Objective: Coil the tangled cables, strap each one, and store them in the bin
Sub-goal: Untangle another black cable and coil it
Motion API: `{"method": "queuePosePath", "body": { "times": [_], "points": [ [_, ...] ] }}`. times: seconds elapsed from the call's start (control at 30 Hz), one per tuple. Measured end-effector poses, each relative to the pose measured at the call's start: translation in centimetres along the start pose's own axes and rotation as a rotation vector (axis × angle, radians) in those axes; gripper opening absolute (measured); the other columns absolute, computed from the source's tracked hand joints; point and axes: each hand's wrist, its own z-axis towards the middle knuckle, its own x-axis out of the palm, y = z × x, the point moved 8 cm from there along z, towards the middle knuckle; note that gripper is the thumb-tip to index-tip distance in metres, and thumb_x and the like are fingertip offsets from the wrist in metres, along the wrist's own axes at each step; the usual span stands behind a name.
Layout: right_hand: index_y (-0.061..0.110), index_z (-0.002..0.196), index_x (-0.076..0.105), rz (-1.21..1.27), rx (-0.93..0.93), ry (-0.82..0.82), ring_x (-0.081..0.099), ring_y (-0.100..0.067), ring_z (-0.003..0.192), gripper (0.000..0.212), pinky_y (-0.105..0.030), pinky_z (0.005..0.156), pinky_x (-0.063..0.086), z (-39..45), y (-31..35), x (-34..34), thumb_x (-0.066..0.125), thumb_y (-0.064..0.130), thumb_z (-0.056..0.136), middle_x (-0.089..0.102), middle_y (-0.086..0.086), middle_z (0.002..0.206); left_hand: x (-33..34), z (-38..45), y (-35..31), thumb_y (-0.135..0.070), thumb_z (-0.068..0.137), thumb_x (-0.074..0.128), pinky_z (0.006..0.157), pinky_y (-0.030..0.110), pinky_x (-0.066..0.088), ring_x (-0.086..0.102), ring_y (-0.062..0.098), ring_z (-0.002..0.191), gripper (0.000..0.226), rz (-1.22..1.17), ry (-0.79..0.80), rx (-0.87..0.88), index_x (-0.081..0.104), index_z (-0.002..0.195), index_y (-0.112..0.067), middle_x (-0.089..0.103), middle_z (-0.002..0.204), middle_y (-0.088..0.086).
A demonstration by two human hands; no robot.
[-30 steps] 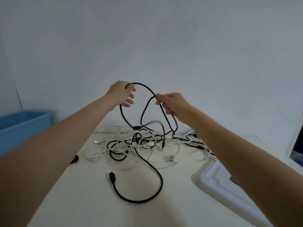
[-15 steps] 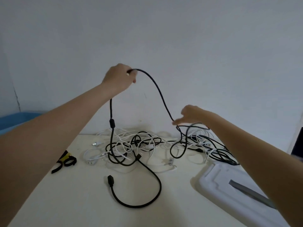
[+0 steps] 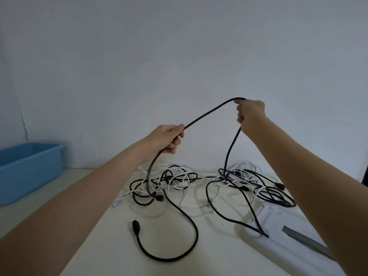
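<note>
— Between my two hands, above the middle of the table (image 3: 103, 232), runs the black cable (image 3: 209, 112). My left hand (image 3: 166, 138) has its fingers curled round it low down, and my right hand (image 3: 250, 114) pinches it higher up and further right.

— Which way does it lie?

— Its held stretch slopes up from left to right. From my left hand it drops into the tangle (image 3: 179, 182) of black and white cables toward the table's far edge; from my right hand it hangs straight down into the same heap. One plug (image 3: 135, 226) lies loose nearer me.

— So what next?

— I'd guess the right-hand side needs pulling free; that hand is nearer the knot.

— And the bin (image 3: 29, 168)?

— Blue, off the left edge, well apart from the cables. A white tray (image 3: 278, 218) sits at the right edge.

— Any writing?

— None I can read.
</note>
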Motion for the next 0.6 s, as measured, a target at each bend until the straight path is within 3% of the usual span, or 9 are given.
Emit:
{"method": "queuePosePath", "body": {
  "times": [0.13, 0.23, 0.3, 0.37, 0.43, 0.5, 0.53, 0.6],
  "points": [
    [0.007, 0.097, 0.061, -0.139, -0.006, -0.069, 0.031, -0.013, 0.048, 0.029, -0.020, 0.042, 0.029, 1.5, -0.1, -2.1, 0.034, -0.001, 0.092, 0.047, -0.003, 0.072, 0.4, 0.0, 1.2, -0.039, 0.099, 0.039, 0.036, 0.013, 0.018, 0.022, 0.003, 0.038, 0.036, 0.030, 0.092, -0.121, 0.052, 0.078, -0.012, 0.029, 0.050, -0.008],
    [0.005, 0.098, 0.054, -0.598, 0.003, 0.105, 0.036, -0.014, 0.038, 0.022, -0.011, 0.029, 0.024, 2.1, -1.8, -1.7, 0.032, 0.006, 0.097, 0.045, -0.005, 0.066, -0.1, 0.1, 0.6, -0.030, 0.100, 0.039, 0.031, 0.012, 0.011, 0.020, 0.000, 0.032, 0.033, -0.433, 0.060, -0.121, 0.045, 0.072, -0.015, 0.026, 0.044, -0.011],
    [0.003, 0.103, 0.049, -0.997, 0.011, 0.281, 0.037, -0.016, 0.042, 0.019, -0.013, 0.030, 0.025, 1.3, -4.7, -0.4, 0.032, 0.010, 0.099, 0.045, -0.007, 0.067, -0.4, 0.3, -0.9, -0.028, 0.101, 0.036, 0.027, 0.015, 0.014, 0.023, 0.002, 0.030, 0.033, -0.773, 0.040, -0.084, 0.045, 0.072, -0.015, 0.030, 0.044, -0.010],
    [0.004, 0.108, 0.045, -1.332, 0.007, 0.500, 0.038, -0.014, 0.047, 0.017, -0.018, 0.032, 0.029, -0.9, -8.1, 1.2, 0.031, 0.008, 0.099, 0.044, -0.006, 0.069, -0.2, 0.5, -2.9, -0.024, 0.101, 0.035, 0.027, 0.016, 0.021, 0.031, 0.003, 0.031, 0.031, -0.963, 0.058, -0.025, 0.048, 0.077, -0.011, 0.042, 0.048, -0.007],
    [0.006, 0.088, 0.045, -1.561, -0.048, 0.724, 0.039, -0.014, 0.047, 0.015, -0.019, 0.036, 0.031, -4.2, -10.8, 3.2, 0.032, 0.007, 0.096, 0.044, -0.005, 0.066, 0.4, 0.4, -4.6, -0.018, 0.101, 0.036, 0.029, 0.013, 0.026, 0.044, 0.001, 0.038, 0.026, -1.020, 0.069, 0.025, 0.052, 0.085, -0.006, 0.058, 0.061, -0.001],
    [0.009, 0.066, 0.039, -1.711, -0.178, 0.875, 0.039, -0.016, 0.044, 0.027, -0.021, 0.042, 0.031, -7.0, -12.0, 5.3, 0.036, 0.006, 0.093, 0.044, -0.005, 0.060, 0.9, 0.2, -5.5, -0.011, 0.099, 0.042, 0.035, 0.009, 0.034, 0.061, 0.006, 0.055, 0.012, -0.982, 0.057, 0.059, 0.049, 0.099, -0.002, 0.067, 0.088, 0.008],
    [0.009, 0.063, 0.036, -1.740, -0.266, 0.903, 0.039, -0.017, 0.045, 0.030, -0.022, 0.044, 0.031, -7.7, -12.0, 6.4, 0.037, 0.007, 0.092, 0.044, -0.005, 0.059, 1.0, 0.1, -5.6, -0.007, 0.096, 0.046, 0.040, 0.010, 0.040, 0.068, 0.012, 0.067, 0.010, -0.930, 0.039, 0.069, 0.045, 0.106, -0.003, 0.065, 0.104, 0.011],
    [0.006, 0.067, 0.040, -1.728, -0.420, 0.921, 0.046, -0.021, 0.055, 0.025, -0.025, 0.052, 0.036, -8.2, -11.4, 8.3, 0.040, 0.006, 0.091, 0.050, -0.007, 0.068, 1.1, 0.3, -5.2, -0.001, 0.092, 0.052, 0.052, 0.016, 0.053, 0.071, 0.025, 0.087, 0.029, -0.810, 0.028, 0.065, 0.040, 0.118, -0.006, 0.052, 0.125, 0.014]
  ]
}}
